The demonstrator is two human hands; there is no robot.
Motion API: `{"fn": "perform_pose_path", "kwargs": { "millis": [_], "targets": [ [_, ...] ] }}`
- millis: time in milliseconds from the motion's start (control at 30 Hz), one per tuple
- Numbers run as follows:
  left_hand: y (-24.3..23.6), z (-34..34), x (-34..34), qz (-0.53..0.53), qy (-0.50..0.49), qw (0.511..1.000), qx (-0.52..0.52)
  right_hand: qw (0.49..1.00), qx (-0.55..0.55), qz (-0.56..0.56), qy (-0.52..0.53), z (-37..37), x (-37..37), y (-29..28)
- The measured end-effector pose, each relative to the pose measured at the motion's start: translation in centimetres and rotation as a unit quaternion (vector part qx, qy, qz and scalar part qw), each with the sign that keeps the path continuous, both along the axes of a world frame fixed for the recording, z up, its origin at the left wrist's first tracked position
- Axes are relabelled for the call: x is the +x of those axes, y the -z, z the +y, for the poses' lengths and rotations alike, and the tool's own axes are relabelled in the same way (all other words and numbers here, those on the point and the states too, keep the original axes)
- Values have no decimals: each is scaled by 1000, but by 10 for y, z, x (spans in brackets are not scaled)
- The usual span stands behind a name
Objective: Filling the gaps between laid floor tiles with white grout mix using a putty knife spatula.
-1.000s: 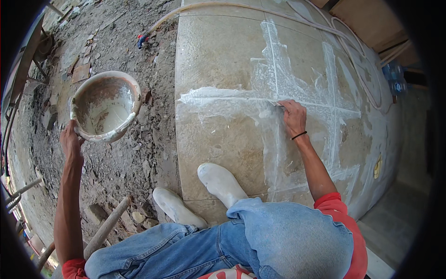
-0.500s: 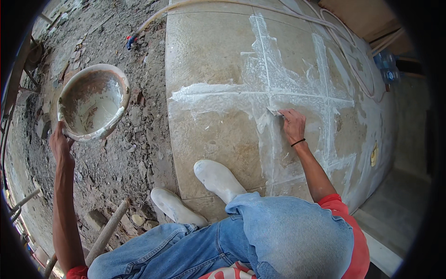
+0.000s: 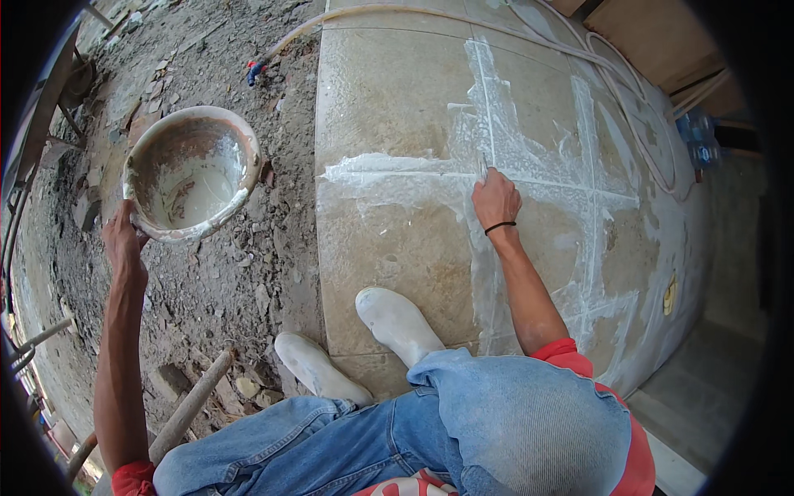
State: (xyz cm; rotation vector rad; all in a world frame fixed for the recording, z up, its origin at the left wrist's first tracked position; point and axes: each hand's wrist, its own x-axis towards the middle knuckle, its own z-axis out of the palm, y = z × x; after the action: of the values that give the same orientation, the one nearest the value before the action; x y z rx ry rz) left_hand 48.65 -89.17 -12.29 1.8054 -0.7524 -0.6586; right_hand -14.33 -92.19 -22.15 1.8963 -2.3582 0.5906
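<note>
My left hand [image 3: 124,238] grips the near-left rim of a round bowl [image 3: 246,157] held over the rough ground. White grout paste [image 3: 198,198] coats the bowl's inside and lies in its bottom. On the tiled floor [image 3: 389,256], my right hand [image 3: 497,200] is closed round a small flat scraper [image 3: 482,165], mostly hidden by the fingers. Its blade is at the crossing of two tile joints. White grout [image 3: 380,168] is smeared along the joints, in wide bands over the tile faces.
Loose soil and rubble [image 3: 231,289] border the tiles on the left. A pale hose [image 3: 389,8] with a blue and red end [image 3: 255,71] crosses the far side. A wooden pole [image 3: 194,401] lies near my left leg. My white boots [image 3: 397,322] stand close by. Plastic bottles [image 3: 699,136] are at far right.
My right hand has moved left and slightly away from me, turning the scraper to point away along the joint. The bowl in my left hand appears a little further right.
</note>
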Motion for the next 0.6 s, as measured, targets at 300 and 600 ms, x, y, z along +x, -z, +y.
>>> {"fn": "perform_pose_path", "kwargs": {
  "millis": [300,600],
  "targets": [
    [-11,-7,36,-14,-26,999,-18,906,55,-207,-365,56,215,-22],
    [-5,-10,72,32,-71,996,-31,988,-49,106,-103,65,-73,1]
  ]
}}
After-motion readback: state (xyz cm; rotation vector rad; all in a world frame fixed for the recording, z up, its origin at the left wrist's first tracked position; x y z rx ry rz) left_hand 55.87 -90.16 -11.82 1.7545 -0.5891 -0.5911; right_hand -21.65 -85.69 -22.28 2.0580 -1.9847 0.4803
